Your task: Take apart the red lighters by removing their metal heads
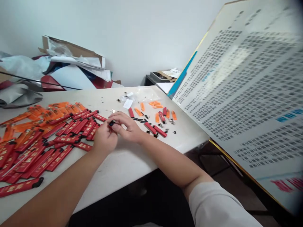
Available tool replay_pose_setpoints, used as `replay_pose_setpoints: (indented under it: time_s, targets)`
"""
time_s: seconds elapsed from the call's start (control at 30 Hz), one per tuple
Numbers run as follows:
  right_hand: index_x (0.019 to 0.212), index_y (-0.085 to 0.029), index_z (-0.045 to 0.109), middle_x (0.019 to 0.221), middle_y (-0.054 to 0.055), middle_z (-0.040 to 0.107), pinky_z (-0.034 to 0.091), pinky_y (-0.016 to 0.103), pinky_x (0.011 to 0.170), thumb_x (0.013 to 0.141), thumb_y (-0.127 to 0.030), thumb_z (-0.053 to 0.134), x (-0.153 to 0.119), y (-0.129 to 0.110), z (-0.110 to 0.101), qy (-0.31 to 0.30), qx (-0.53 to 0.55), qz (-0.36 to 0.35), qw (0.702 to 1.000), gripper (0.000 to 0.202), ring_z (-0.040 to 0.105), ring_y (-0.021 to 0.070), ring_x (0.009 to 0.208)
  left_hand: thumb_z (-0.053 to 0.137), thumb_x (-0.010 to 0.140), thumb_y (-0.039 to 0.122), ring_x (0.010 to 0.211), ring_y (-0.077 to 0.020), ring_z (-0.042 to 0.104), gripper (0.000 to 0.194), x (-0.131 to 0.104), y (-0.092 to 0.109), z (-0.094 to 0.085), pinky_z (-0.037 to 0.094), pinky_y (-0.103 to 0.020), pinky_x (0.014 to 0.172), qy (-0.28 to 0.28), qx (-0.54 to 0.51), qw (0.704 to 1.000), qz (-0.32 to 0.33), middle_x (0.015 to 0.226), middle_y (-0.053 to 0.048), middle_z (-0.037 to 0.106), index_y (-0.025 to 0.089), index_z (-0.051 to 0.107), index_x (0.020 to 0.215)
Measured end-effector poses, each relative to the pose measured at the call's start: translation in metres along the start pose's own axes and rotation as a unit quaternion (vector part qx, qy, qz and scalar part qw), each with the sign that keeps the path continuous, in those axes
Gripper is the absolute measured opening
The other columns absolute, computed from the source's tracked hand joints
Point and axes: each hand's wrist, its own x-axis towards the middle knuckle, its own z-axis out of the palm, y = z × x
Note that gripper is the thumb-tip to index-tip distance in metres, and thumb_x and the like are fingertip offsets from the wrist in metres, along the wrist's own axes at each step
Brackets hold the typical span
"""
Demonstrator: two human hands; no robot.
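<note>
Left hand (105, 137) curls round a small black-tipped piece (112, 122), right hand (127, 127) arches over with thumb and fingers closed in on it, and they have it just right of the red lighter pile (47, 163)! Metal glints at the tip; the fingers cover the rest, so what hangs below cannot be told. By the look of it, this is close two-handed work at that tip, and the next move would call for a firm left hold and a careful right thumb. On the pile's far side, orange pieces (26, 126) crowd right up to it. Well to its right, past the hands, lie loose red bodies (150, 128), black bits (144, 120) and more orange ones (174, 115), easy for the right forearm to scatter. The pile itself hems in the left hand; whether they touch is unclear. Farther right of it, a big printed board (236, 94) leans in, narrowing the room on that flank.
</note>
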Motion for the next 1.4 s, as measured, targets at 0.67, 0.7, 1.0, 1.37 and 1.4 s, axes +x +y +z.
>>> replay_pose_setpoints:
  time_s: [0.67, 0.7, 1.0, 1.37, 1.4]
  targets:
    - [0.116, -0.026, 0.062, 0.112, 0.011, 0.059, 0.053, 0.044, 0.087, 0.092, -0.031, 0.05, -0.021, -0.018, 0.0, 0.048, 0.052, -0.084, 0.994, 0.028, 0.059, 0.0248, 0.105, 0.06, 0.086, 0.03, 0.099, -0.0257, 0.06, 0.017, -0.03, 0.027, 0.015, 0.048, -0.042, 0.088, -0.042, -0.101, 0.992, 0.064, 0.101, -0.007, 0.061, 0.026, 0.063, 0.103]
    - [0.116, -0.026, 0.062, 0.111, 0.011, 0.059, 0.053, 0.044, 0.087, 0.091, -0.03, 0.05, -0.021, -0.018, 0.0, 0.049, 0.053, -0.083, 0.994, 0.028, 0.059, 0.0246, 0.105, 0.06, 0.086, 0.032, 0.098, -0.0256, 0.06, 0.016, -0.03, 0.027, 0.016, 0.048, -0.041, 0.087, -0.036, -0.106, 0.992, 0.054, 0.099, -0.007, 0.061, 0.026, 0.064, 0.101]
    - [0.115, -0.024, 0.062, 0.112, 0.011, 0.06, 0.052, 0.044, 0.091, 0.093, -0.03, 0.048, -0.019, -0.015, -0.001, 0.029, 0.06, -0.046, 0.997, 0.027, 0.059, 0.0235, 0.105, 0.057, 0.089, 0.034, 0.096, -0.024, 0.06, 0.021, -0.026, 0.028, 0.016, 0.048, -0.039, 0.086, -0.031, -0.082, 0.996, 0.029, 0.102, -0.008, 0.062, 0.022, 0.063, 0.105]
    - [0.114, -0.023, 0.063, 0.116, 0.012, 0.061, 0.049, 0.046, 0.097, 0.095, -0.031, 0.044, -0.017, -0.019, -0.007, 0.005, 0.08, -0.006, 0.997, 0.027, 0.058, 0.0234, 0.11, 0.054, 0.092, 0.034, 0.09, -0.0222, 0.06, 0.018, -0.023, 0.027, 0.016, 0.046, -0.038, 0.08, -0.023, -0.055, 0.997, 0.055, 0.097, -0.007, 0.061, 0.022, 0.059, 0.104]
    - [0.114, -0.023, 0.063, 0.116, 0.012, 0.061, 0.049, 0.046, 0.097, 0.096, -0.031, 0.044, -0.017, -0.02, -0.007, 0.004, 0.081, -0.005, 0.997, 0.027, 0.058, 0.0234, 0.11, 0.053, 0.092, 0.034, 0.089, -0.0222, 0.06, 0.018, -0.023, 0.027, 0.016, 0.046, -0.038, 0.079, -0.023, -0.053, 0.997, 0.058, 0.097, -0.007, 0.061, 0.022, 0.059, 0.104]
